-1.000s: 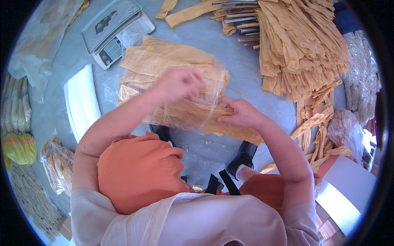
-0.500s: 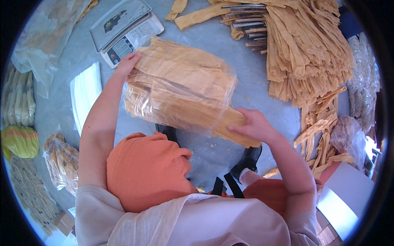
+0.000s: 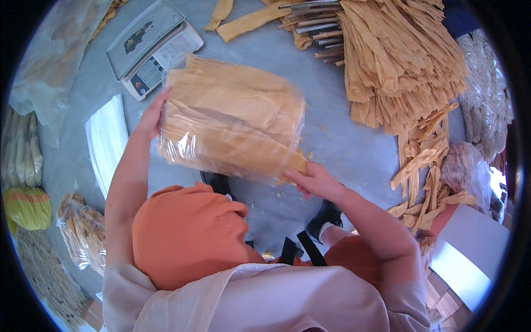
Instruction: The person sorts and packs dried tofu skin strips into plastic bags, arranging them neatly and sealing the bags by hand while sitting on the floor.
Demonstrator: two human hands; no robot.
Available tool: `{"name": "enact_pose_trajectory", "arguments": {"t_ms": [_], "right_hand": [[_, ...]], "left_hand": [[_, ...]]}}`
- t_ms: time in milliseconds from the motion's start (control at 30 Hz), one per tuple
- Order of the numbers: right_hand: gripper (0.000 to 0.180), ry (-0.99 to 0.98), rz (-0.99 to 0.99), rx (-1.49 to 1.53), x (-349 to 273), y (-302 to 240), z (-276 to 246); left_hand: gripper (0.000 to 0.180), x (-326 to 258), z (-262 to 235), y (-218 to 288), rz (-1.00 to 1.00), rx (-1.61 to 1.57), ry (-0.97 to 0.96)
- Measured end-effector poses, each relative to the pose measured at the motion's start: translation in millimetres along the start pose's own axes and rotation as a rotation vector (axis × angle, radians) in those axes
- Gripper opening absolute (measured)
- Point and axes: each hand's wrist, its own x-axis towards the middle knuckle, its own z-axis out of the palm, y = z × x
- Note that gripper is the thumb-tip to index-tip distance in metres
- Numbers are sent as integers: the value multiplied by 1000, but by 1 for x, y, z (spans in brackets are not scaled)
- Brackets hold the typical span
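Grey floor point(image 3: 260, 207) spreads out under you in the head view, with small crumbs scattered near your black shoe point(image 3: 323, 217), and your orange-clothed knee point(image 3: 188, 238) rises at the lower left. Right in the middle, above your lap, there's the clear bag point(image 3: 232, 94), wide and shiny, packed with tan sheets point(image 3: 221, 146), tilting down toward your right. Your left hand point(image 3: 151, 116) has the bag clamped along its left edge, some of the fingers hidden by it. Across at the lower right corner, your right hand point(image 3: 313, 180) is closed on the tan sheets where they poke out past the plastic, thumb on top. So both ends are held, and the load sits between your hands!

Just beyond the bag's upper left, a scale point(image 3: 171, 50) stands at an angle. Nearer your left arm lies a white stack point(image 3: 108, 141), and farther down that side, a smaller bag of tan pieces point(image 3: 83, 227). Over to the upper right, what a heap: a big pile of tan strips point(image 3: 404, 66) with sticks point(image 3: 326, 34) jutting from its left side, and loose strips point(image 3: 423, 157) tumbling below it.
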Motion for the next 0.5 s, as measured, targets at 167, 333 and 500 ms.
{"name": "enact_pose_trajectory", "arguments": {"t_ms": [167, 333, 500], "right_hand": [[59, 23, -119, 66, 23, -20, 23], [63, 13, -48, -77, 19, 5, 21], [60, -361, -110, 122, 21, 66, 16]], "left_hand": [[61, -5, -10, 8, 64, 45, 0], [73, 13, -5, -32, 475, 740, 228], [76, 17, -6, -41, 414, 693, 206]]}}
